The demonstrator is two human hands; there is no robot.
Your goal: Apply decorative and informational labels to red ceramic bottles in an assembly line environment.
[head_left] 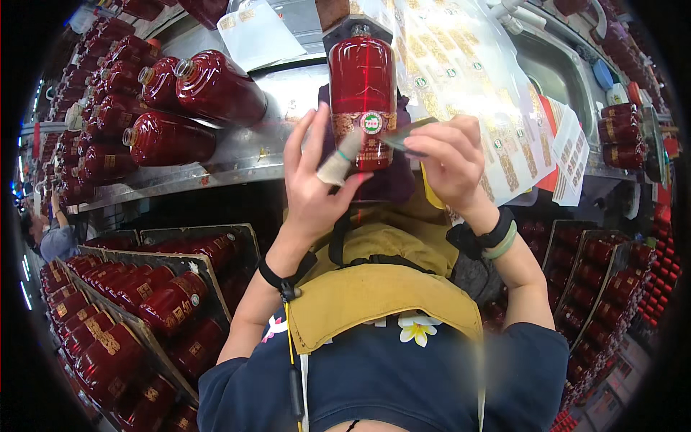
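Here | red bottle (363,79) midway | metal bench (248,153) | patterned sheets (468,79) right | crates (253,237) below

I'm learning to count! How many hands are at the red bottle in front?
2. The left hand is at the left of the red bottle; the right hand, at its right, holds a thin thing too blurred to name. No others show there.

Observed on site: metal workbench (248,169), mid-room | steel sink (553,66), right | strip lights (26,295) lit, far left

Round green label (371,123) on red bottle (362,75)
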